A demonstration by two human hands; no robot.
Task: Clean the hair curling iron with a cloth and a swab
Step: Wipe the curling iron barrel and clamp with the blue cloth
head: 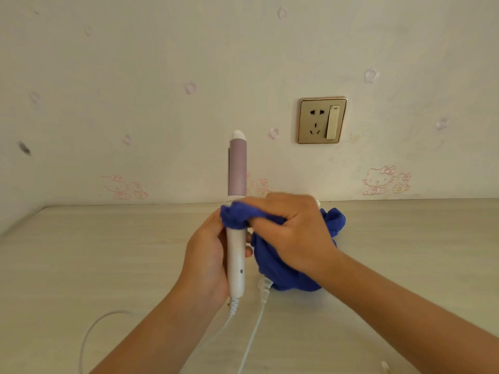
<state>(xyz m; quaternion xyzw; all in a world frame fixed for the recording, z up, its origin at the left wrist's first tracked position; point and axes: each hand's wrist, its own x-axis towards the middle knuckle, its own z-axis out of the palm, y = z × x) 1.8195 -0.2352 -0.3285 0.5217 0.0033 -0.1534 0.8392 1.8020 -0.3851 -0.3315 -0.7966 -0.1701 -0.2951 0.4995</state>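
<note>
A pale wallpapered wall [162, 49] with faint flowers and cartoon cat prints stands behind a light wood-grain surface [81, 252]. At the near left a white cord [89, 336] loops over the surface and runs up into the base of the curling iron [237, 168].

The left hand [205, 260] holds the iron upright by its white handle. The palm is on the handle's left side, and its fingers [248, 251] are curled round behind, with one tip showing on the right. The pink barrel and rounded white tip rise clear above both hands, in front of the wall.

A blue cloth [280, 271] is wrapped round the iron where the handle meets the barrel. The right hand [291, 228] comes in from the right and clamps that wrap, with fingers [256, 202] over the top and the thumb underneath. The rest of the cloth is bunched beneath the palm, hangs down towards the surface, and pokes out past the hand's far right side.

A white plug [264, 288] lies on the surface just beside the cloth's lower edge. On the wall to the right is a gold-framed socket [322, 120] with a switch.
</note>
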